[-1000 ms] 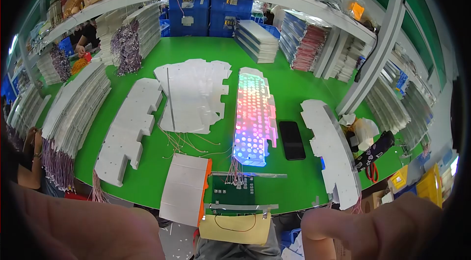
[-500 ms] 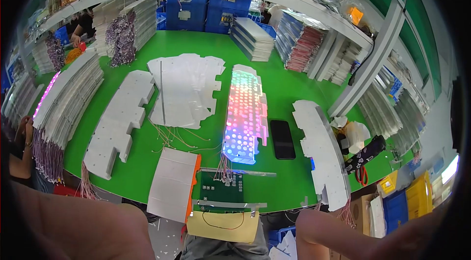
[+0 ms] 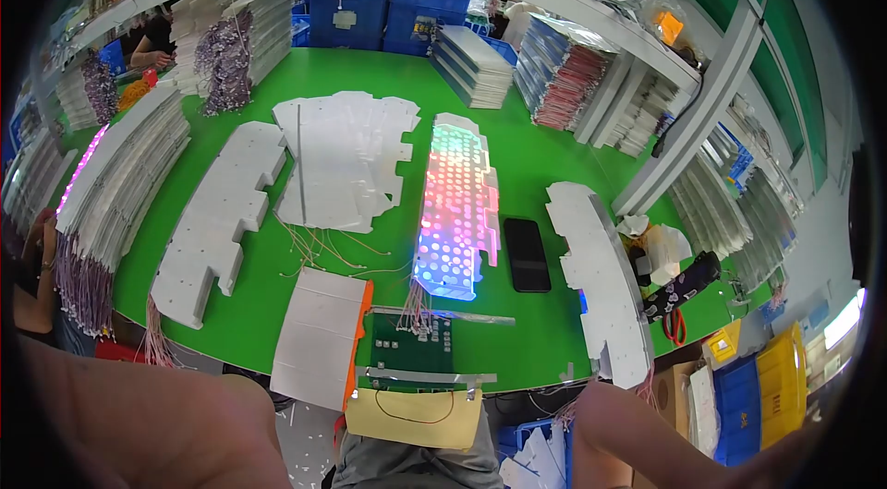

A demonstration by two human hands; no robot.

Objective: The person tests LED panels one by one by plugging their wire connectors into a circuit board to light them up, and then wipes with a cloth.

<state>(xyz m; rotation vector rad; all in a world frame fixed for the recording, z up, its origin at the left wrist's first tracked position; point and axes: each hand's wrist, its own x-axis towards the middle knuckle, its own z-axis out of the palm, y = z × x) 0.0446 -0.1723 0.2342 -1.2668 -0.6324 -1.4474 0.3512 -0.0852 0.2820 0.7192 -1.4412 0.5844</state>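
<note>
Neither of my hands shows; only my bare left arm (image 3: pixel 157 415) at the bottom left and my bent right arm (image 3: pixel 637 429) at the bottom right are in the picture. Between them, a lit panel (image 3: pixel 455 203) glows blue, pink and green on the green table. Its thin wires run down to a green circuit board (image 3: pixel 407 346) at the table's front edge. A black phone (image 3: pixel 527 254) lies right of the panel. White notched panels lie on both sides, one at left (image 3: pixel 208 230) and one at right (image 3: pixel 601 277).
Flat white sheets (image 3: pixel 344 161) lie behind a cardboard piece (image 3: pixel 319 332) with an orange edge. Panel stacks with wires (image 3: pixel 129 184) stand at left. Scissors (image 3: pixel 674 326) and a dark patterned pouch (image 3: pixel 682 288) are at right. A metal post (image 3: pixel 688 120) rises there. Another person's hand (image 3: pixel 159 59) shows far left.
The whole view has shifted slightly, so the table's things sit a little higher and further left. The panels, phone and board keep their places; both my arms stay at the bottom edge.
</note>
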